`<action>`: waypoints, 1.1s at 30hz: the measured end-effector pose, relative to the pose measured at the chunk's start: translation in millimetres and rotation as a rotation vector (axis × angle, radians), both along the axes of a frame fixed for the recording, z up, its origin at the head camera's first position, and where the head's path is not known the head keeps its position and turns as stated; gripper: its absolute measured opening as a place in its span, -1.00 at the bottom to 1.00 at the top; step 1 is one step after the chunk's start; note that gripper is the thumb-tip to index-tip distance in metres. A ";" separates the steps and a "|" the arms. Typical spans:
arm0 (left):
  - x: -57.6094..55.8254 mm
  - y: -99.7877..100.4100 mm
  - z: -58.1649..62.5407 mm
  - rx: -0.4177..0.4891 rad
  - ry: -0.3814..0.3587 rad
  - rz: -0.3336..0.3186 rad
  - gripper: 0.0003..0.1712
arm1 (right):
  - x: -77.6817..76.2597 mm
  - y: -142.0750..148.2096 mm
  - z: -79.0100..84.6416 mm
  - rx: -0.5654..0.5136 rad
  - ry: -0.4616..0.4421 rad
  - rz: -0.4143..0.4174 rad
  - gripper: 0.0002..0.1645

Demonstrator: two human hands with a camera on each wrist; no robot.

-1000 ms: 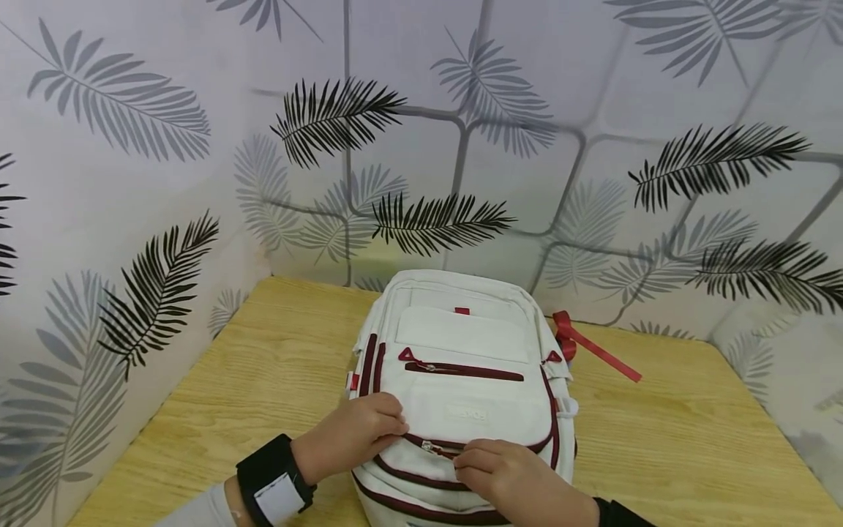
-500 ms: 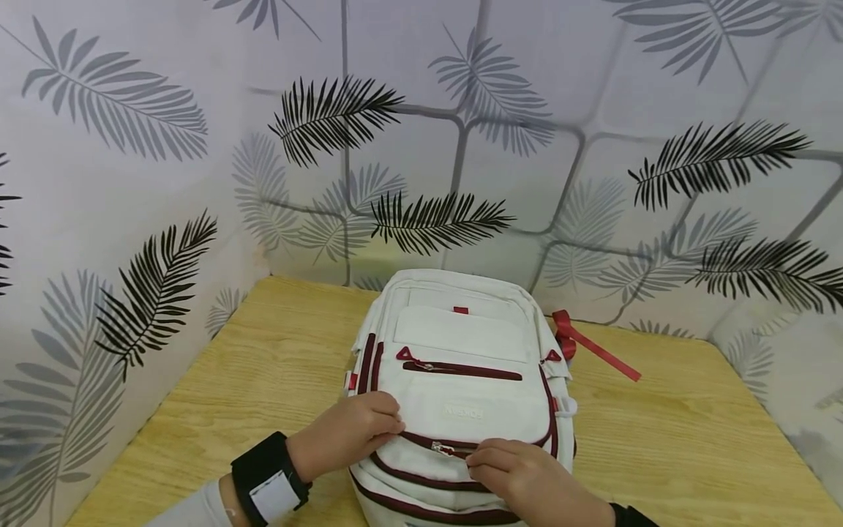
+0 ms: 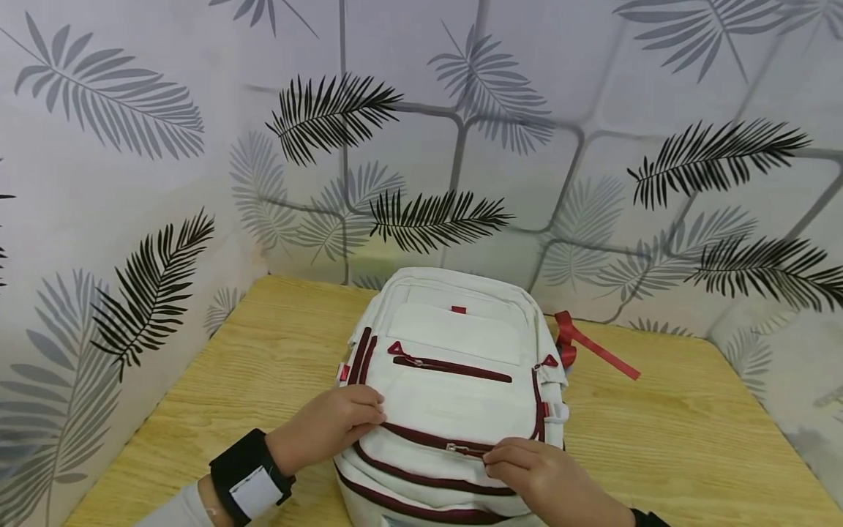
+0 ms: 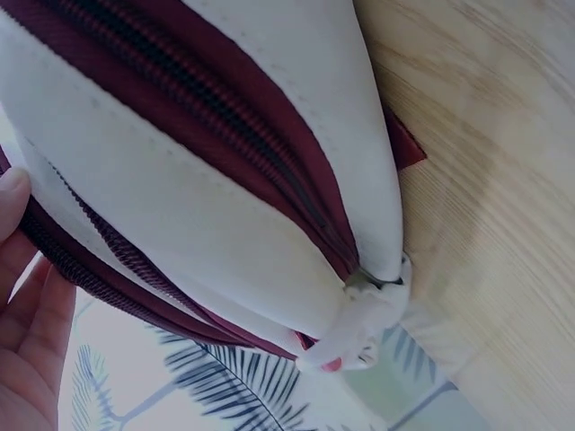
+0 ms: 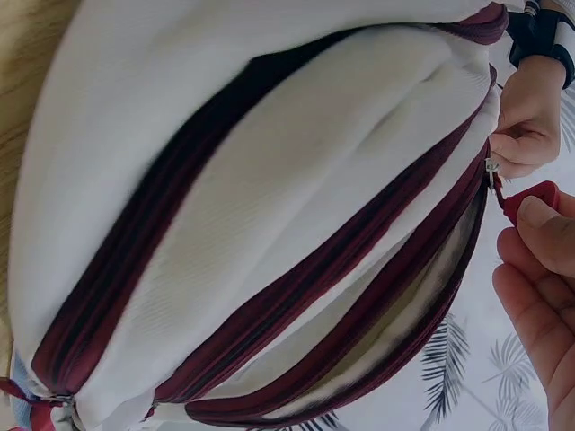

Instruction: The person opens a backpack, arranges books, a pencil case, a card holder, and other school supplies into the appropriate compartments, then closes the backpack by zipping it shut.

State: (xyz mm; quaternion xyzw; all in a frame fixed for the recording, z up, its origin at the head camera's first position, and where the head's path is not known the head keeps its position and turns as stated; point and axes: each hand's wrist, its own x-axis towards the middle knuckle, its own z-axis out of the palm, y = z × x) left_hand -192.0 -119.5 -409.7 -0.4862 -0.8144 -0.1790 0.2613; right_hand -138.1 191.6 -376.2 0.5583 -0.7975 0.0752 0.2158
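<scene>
A white backpack (image 3: 454,395) with dark red zips lies on the table, its front pocket facing up. My right hand (image 3: 560,479) pinches the red zipper pull (image 5: 532,202) of the front pocket between thumb and finger. The metal slider (image 5: 491,166) sits just beside it. In the right wrist view, the pocket zip gapes (image 5: 395,319) on one side of the slider. My left hand (image 3: 329,428) pinches the pocket's edge near the left end of that zip. Its thumb and fingers show at the edge in the left wrist view.
The wooden table (image 3: 263,337) extends on both sides of the backpack. A red ribbon strap (image 3: 602,355) lies behind its right side. Leaf-patterned walls (image 3: 421,146) stand behind and at the left. Another short zip (image 3: 454,369) crosses the pocket's front.
My right hand has moved right with the zipper pull, and the slider has travelled right along the zip. My left hand and the backpack's front have shifted slightly left.
</scene>
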 end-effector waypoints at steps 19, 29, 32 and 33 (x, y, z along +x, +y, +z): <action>-12.0 -32.9 -5.7 0.033 -0.022 0.104 -0.81 | 0.2 12.7 -10.4 -0.083 0.003 -0.043 -0.85; -20.9 -48.9 -8.8 0.082 -0.033 0.121 -0.76 | -3.4 18.1 -18.4 -0.150 0.036 -0.028 -0.58; -23.8 -52.1 -9.1 0.110 -0.023 0.102 -0.73 | -7.0 19.0 -20.8 -0.185 0.065 0.003 -0.53; -24.8 -52.9 -9.1 0.115 -0.026 0.095 -0.73 | -8.0 19.3 -21.1 -0.190 0.074 0.002 -0.53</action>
